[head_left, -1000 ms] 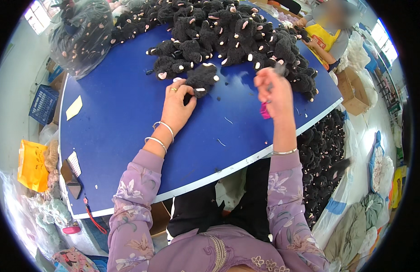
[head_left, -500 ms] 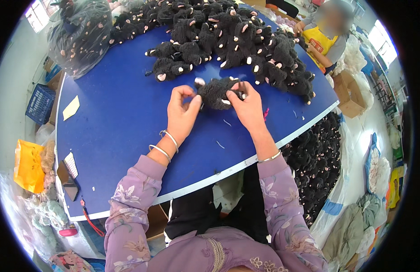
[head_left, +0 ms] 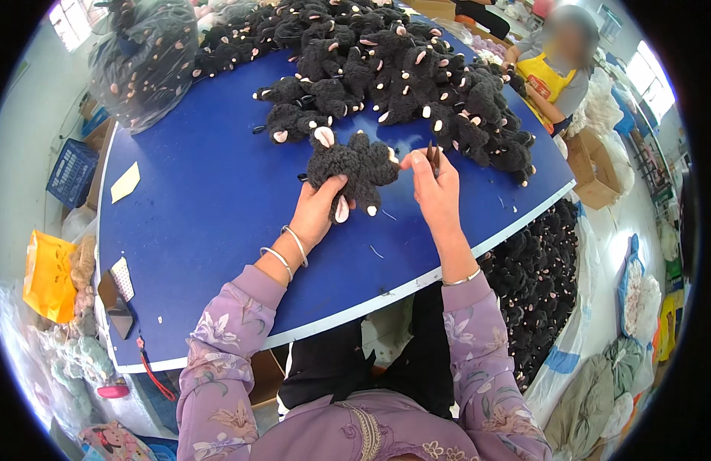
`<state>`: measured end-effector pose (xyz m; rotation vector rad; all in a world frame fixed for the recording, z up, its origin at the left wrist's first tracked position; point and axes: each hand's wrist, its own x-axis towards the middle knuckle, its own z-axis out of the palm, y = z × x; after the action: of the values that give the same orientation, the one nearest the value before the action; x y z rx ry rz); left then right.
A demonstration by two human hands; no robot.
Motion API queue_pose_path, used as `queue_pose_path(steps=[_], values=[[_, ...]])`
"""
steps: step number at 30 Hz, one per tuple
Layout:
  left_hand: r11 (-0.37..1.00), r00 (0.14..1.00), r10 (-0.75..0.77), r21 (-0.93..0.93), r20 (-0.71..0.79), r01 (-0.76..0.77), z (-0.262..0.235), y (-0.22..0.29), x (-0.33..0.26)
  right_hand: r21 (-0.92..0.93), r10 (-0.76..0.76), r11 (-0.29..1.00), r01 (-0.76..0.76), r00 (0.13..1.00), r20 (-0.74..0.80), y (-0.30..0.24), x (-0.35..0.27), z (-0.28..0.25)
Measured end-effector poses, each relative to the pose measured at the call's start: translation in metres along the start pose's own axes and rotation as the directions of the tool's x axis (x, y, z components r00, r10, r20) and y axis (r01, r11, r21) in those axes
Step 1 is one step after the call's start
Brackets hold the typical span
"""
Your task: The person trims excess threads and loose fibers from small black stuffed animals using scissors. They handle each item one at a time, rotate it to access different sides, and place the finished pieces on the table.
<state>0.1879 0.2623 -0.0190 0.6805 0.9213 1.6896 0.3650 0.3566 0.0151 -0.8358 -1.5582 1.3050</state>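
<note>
A black fluffy plush toy (head_left: 357, 165) with pale pink ears and light paw tips is held over the blue table. My left hand (head_left: 319, 206) grips it at the head end, thumb on top and fingers beneath. Just right of the toy is my right hand (head_left: 436, 184), its thumb and forefinger pinched close to a light paw tip; whether they touch it I cannot tell. A small dark pair of thread snips (head_left: 434, 159), blades pointing away from me, rests within my right hand. Its lower part is hidden by my fingers.
A big heap of similar black plush toys (head_left: 401, 69) covers the table's far side. A filled clear bag (head_left: 144, 69) stands at far left. Yellow paper (head_left: 125, 182) and a dark phone-like object (head_left: 115, 303) lie left. Another person (head_left: 559, 65) sits at far right.
The plush toy has been turned and now lies spread out in my left hand. My right hand has come off its body to the right, and the snips now show in it.
</note>
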Motion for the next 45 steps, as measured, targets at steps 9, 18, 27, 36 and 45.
queue_pose_path(steps=[9,18,27,36,45], values=[[0.999,1.0,0.009,0.037,-0.017,-0.009,0.002,-0.002,-0.001,-0.107,0.036,0.994,-0.014,0.978,0.205,0.014,-0.009,0.011],[0.999,0.986,-0.02,-0.047,-0.168,0.013,-0.006,0.006,0.005,0.009,0.129,0.991,-0.134,0.967,0.222,0.003,-0.004,0.003],[0.995,1.0,0.013,0.1,-0.02,-0.011,-0.003,0.009,0.008,0.861,-0.336,0.441,0.254,0.936,-0.104,-0.094,0.004,-0.081],[0.864,0.967,0.25,0.442,0.039,-0.241,0.003,0.034,0.056,-0.22,0.151,0.964,-0.147,0.988,0.002,0.018,0.024,-0.032],[0.327,0.751,0.624,0.8,0.217,-0.503,-0.014,0.152,0.275,-0.133,0.153,0.981,-0.139,0.983,0.106,0.026,0.013,-0.021]])
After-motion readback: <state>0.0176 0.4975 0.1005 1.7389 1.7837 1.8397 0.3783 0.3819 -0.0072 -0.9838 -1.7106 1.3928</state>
